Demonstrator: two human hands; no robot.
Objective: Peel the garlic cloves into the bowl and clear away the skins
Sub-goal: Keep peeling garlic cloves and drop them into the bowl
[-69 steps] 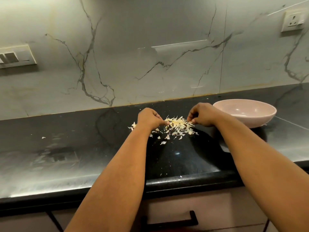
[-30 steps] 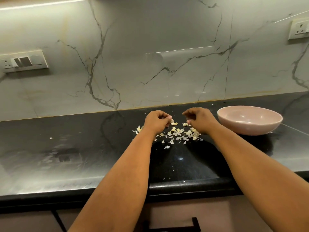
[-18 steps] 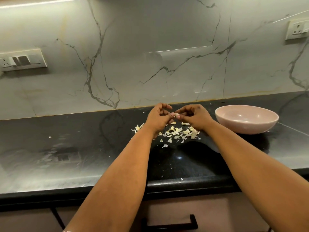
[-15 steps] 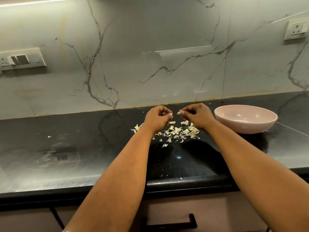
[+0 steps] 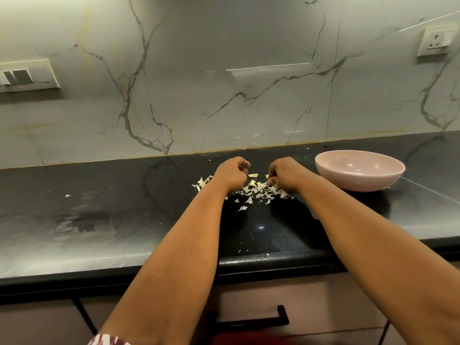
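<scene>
My left hand (image 5: 231, 176) hovers over the black counter with its fingers curled round a garlic clove, which the fist almost wholly hides. A short gap to the right, my right hand (image 5: 285, 175) pinches a small pale scrap of garlic skin (image 5: 267, 176) at its fingertips. Below and between the hands lies a loose heap of garlic skins (image 5: 258, 191). One larger pale piece (image 5: 254, 175) lies on the counter just right of my left hand. The pink bowl (image 5: 358, 184) stands to the right of my right hand, and its visible inside looks bare.
The marble wall rises close behind the hands. The black counter (image 5: 124, 207) has a stray skin fleck (image 5: 67, 195) at the left and tiny bits near its front edge (image 5: 249, 251). A drawer handle (image 5: 251, 319) sits below the counter.
The hands met above the heap, then drew apart again. My right hand came away with a scrap of skin and has sunk towards the heap.
</scene>
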